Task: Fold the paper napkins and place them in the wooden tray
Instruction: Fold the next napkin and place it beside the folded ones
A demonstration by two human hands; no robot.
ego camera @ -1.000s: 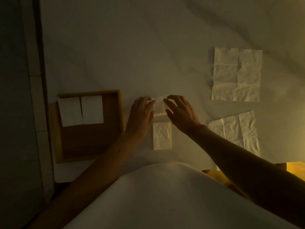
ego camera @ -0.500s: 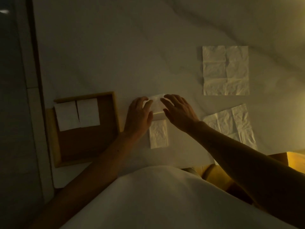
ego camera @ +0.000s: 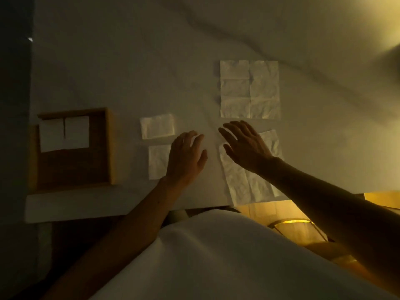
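The wooden tray [ego camera: 111, 148] sits at the left and holds two folded white napkins [ego camera: 65, 133] along its far side. Two more folded napkins lie on the white cloth between tray and hands: one farther [ego camera: 157, 126], one nearer [ego camera: 159, 162]. An unfolded napkin [ego camera: 250, 89] lies flat at the upper middle. Another unfolded napkin [ego camera: 246, 182] lies tilted near the table's front edge. My left hand [ego camera: 186, 158] hovers with fingers apart, its edge over the nearer folded napkin. My right hand [ego camera: 245, 144] is spread, empty, above the tilted napkin's far end.
A wrinkled white cloth [ego camera: 151, 61] covers the table. The table's front edge [ego camera: 129, 211] runs just below the tray and napkins. A yellow-lit floor and chair frame [ego camera: 292, 224] show beyond the edge at the lower right. The light is dim.
Both hands have let go of the napkin they were folding; it now lies folded on the cloth. The hands have shifted right, toward the tilted unfolded napkin.
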